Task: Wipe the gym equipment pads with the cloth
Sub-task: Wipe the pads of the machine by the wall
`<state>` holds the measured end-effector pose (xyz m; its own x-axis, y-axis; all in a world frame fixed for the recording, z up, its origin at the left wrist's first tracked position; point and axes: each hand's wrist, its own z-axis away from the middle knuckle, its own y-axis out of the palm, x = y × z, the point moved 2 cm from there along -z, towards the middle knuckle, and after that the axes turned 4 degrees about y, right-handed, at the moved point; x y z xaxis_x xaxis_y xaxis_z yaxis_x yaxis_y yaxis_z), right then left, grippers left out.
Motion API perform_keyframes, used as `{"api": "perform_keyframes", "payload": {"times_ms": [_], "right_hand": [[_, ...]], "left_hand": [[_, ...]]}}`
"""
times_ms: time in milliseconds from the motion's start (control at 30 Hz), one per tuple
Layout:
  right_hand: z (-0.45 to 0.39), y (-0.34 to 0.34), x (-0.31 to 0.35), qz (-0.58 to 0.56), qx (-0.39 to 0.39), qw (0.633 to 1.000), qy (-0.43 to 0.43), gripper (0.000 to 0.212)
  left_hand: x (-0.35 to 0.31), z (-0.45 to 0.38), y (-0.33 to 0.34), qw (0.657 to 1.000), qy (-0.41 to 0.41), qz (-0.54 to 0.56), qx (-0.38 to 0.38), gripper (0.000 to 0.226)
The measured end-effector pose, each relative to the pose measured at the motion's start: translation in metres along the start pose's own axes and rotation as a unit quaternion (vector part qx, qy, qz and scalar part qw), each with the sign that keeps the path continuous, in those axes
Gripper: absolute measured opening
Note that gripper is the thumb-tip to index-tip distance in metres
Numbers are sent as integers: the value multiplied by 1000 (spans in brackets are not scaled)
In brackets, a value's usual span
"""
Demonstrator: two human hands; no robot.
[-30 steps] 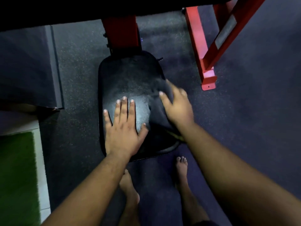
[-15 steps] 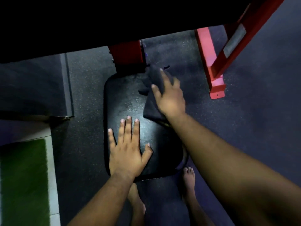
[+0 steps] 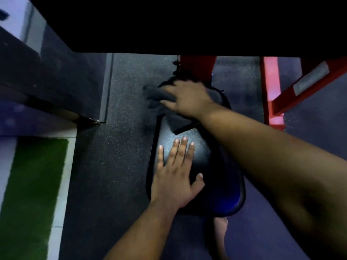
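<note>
A black seat pad [image 3: 219, 175] lies below me, its near end rounded. My left hand [image 3: 176, 173] rests flat on the pad's near half, fingers straight and spread. At the pad's far left corner my right hand [image 3: 187, 99] presses a dark grey cloth [image 3: 155, 95] down with its fingers laid over it. Part of the cloth sticks out past the pad's left edge, and the rest is hidden under the hand.
A red machine post [image 3: 197, 67] rises behind the pad and a red frame leg [image 3: 273, 94] stands on the right. A black pad or bar [image 3: 187, 23] overhangs the top. Green turf [image 3: 32, 184] and a raised platform [image 3: 47, 76] lie left. A bare foot [image 3: 220, 228] shows below the pad.
My right hand has swept the cloth from the pad's far right side across to its far left corner. The left hand has stayed flat on the pad. The view has tilted.
</note>
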<state>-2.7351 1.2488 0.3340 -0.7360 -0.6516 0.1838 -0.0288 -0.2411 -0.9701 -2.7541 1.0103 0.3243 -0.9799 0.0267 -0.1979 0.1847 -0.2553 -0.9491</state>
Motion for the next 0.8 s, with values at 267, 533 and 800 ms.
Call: {"api": "perform_keyframes", "payload": {"times_ms": [267, 533, 800], "right_hand": [[21, 8, -6, -1, -47, 988, 148, 49], [66, 21, 59, -2, 15, 1000, 6, 56], [219, 43, 115, 8, 40, 994, -102, 65]], "left_hand": [[0, -1, -3, 998, 6, 40, -53, 85], [58, 51, -12, 874, -178, 307, -333, 56], [89, 79, -27, 911, -179, 313, -201, 67]]}}
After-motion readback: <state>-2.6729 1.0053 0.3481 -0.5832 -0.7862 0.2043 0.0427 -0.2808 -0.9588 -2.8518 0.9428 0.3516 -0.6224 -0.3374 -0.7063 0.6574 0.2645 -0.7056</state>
